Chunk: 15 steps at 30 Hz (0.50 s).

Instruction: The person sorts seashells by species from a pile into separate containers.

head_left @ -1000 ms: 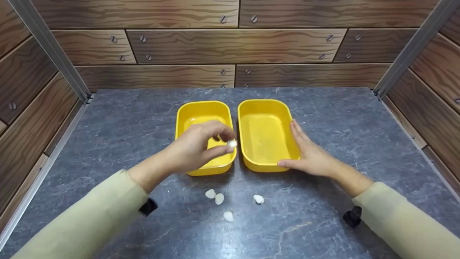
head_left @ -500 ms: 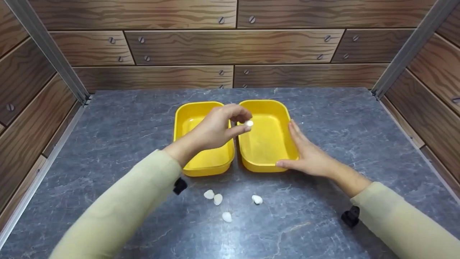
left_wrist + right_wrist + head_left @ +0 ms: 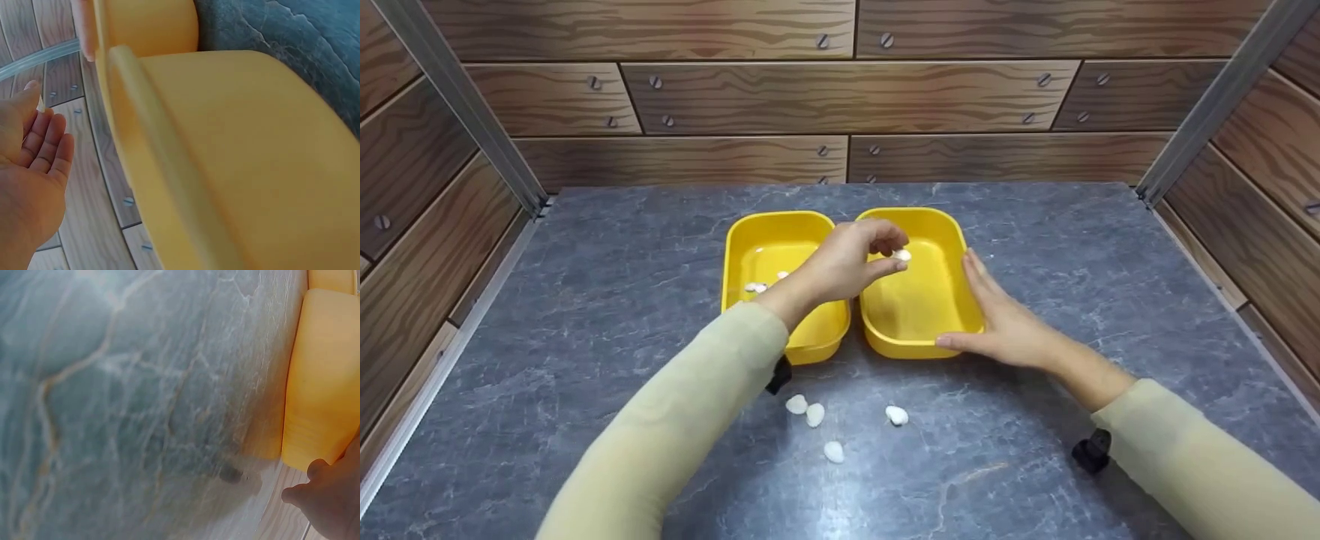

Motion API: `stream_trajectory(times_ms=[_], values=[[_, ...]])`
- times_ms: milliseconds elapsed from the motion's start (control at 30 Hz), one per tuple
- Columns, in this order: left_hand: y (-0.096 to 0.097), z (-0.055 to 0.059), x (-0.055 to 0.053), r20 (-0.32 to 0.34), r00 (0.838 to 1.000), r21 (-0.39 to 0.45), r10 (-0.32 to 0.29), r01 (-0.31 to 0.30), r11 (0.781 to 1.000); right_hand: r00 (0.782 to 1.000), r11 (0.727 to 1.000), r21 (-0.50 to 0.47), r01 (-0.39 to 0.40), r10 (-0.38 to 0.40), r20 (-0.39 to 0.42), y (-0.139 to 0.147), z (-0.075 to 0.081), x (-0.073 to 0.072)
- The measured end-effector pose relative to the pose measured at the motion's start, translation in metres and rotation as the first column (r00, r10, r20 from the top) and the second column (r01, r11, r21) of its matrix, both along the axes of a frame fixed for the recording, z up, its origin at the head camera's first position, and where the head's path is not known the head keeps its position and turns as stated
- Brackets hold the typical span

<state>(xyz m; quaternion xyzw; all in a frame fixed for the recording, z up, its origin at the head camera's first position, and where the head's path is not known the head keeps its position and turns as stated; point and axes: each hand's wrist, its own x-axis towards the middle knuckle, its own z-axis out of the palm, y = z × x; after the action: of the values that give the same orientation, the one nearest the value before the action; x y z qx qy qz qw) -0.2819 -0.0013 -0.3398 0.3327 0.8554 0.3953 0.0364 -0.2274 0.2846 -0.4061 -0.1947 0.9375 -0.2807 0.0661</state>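
Note:
My left hand [image 3: 851, 259] pinches a small white piece [image 3: 902, 256], like a shell or pebble, between thumb and fingers. It hangs over the left part of the right yellow container [image 3: 911, 349]. In the left wrist view, the white piece [image 3: 41, 104] shows at the fingertips. My right hand [image 3: 1009, 326] rests against that container's near right corner, with its thumb at the front rim and straight fingers along the right side. The left yellow container [image 3: 735, 251] stands beside it, partly hidden by my left forearm. Several white pieces [image 3: 760, 288] lie in it.
In front of the containers, several similar pieces lie on the grey marbled table: a touching pair [image 3: 814, 415], one nearer me [image 3: 833, 452], and another to the right [image 3: 896, 415]. Wood-patterned walls [image 3: 851, 97] surround the table at the back and sides.
My left hand has moved rightward from above the left container to over the right one, carrying the white piece. Pieces inside the left container have come into view. My right hand has stayed put.

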Motion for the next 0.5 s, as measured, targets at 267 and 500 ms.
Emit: stream_trajectory(times_ms=[267,500], values=[[0.010,-0.012,-0.009,0.058,0.998,-0.023,0.020,-0.019,1.000,1.000,1.000,0.000,-0.001,0.001,-0.001,0.000,0.000,0.001],[0.014,-0.018,-0.012,0.072,0.996,-0.042,0.044,-0.041,0.998,1.000,1.000,-0.001,0.000,0.000,0.005,0.000,0.001,0.000]])
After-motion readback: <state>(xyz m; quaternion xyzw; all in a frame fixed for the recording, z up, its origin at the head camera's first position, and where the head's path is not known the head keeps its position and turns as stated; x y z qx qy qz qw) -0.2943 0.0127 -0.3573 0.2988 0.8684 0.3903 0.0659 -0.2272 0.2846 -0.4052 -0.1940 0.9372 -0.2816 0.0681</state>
